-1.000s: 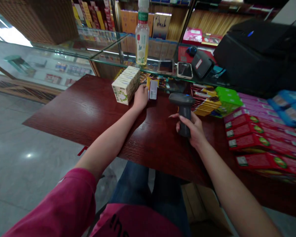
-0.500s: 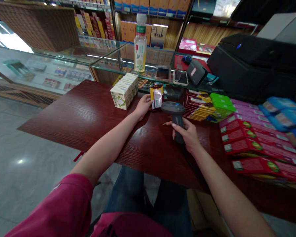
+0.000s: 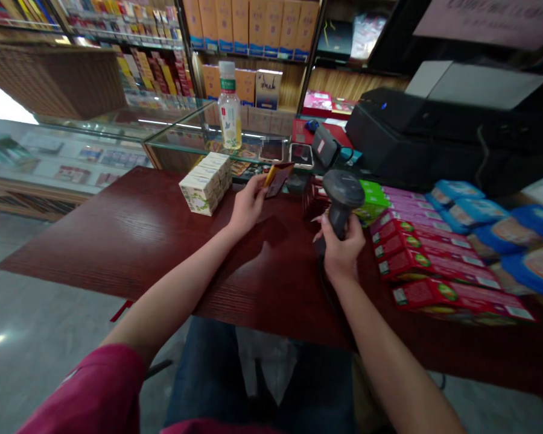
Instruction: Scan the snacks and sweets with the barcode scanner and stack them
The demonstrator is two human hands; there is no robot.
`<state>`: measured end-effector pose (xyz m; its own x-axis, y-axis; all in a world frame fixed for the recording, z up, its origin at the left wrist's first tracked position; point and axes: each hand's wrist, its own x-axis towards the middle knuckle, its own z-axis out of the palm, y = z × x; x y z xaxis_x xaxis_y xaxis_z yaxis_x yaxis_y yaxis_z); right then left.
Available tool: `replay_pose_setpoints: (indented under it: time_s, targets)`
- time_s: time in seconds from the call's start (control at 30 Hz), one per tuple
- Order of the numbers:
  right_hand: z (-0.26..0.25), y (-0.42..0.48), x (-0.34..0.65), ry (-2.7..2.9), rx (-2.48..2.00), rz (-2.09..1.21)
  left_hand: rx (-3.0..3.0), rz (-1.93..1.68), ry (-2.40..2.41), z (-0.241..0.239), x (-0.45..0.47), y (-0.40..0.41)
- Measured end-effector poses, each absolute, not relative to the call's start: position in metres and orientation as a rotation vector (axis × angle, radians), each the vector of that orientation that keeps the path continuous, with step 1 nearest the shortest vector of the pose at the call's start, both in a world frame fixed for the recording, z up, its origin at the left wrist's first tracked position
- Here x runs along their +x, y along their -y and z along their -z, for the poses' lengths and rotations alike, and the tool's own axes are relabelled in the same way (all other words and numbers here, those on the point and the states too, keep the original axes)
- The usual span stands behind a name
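Between the thumb and fingers of my left hand [image 3: 248, 206] is a small yellow and dark red snack packet [image 3: 279, 179], tilted and raised off the tabletop. My right hand [image 3: 344, 244] is wrapped round the handle of a dark grey barcode scanner [image 3: 342, 196], whose head is up and whose cable runs down over the table. The scanner stands apart from the packet, to its right. Behind the scanner, a row of dark red packets [image 3: 314, 196] is partly hidden. Left of my left hand sits a block of pale small boxes [image 3: 207, 184].
The dark red wooden table [image 3: 117, 241] meets a glass counter [image 3: 176, 135] bearing a drink bottle [image 3: 230, 114] and a phone [image 3: 301, 155]. Red boxes [image 3: 438, 265], green packs [image 3: 371, 202] and blue packs [image 3: 477, 211] line the right, before a black machine [image 3: 416, 132].
My left hand has lifted and tilted the packet, which stood upright showing its silvery back. My right hand has brought the scanner rightward relative to the table goods. The camera view has shifted.
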<state>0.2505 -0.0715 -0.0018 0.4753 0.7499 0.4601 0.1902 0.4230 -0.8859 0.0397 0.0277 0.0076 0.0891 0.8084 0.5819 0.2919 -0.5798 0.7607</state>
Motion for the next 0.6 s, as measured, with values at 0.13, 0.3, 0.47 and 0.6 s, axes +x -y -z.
replay_pose_setpoints:
  time_s: [0.13,0.3,0.47,0.6]
  targets:
    - [0.009,0.057,0.276,0.839,-1.126,-0.221,2.464,-1.567,-0.960,-0.031,0.069,-0.007]
    - [0.012,0.049,0.291,0.690,-1.133,-0.214,3.019,-1.252,-0.811,-0.047,0.127,-0.009]
    - [0.003,0.053,0.288,0.629,-1.124,-0.252,3.240,-0.819,-0.953,-0.048,0.169,-0.015]
    - [-0.006,0.057,0.282,0.607,-1.075,-0.347,3.268,-0.722,-0.997,-0.044,0.177,-0.015]
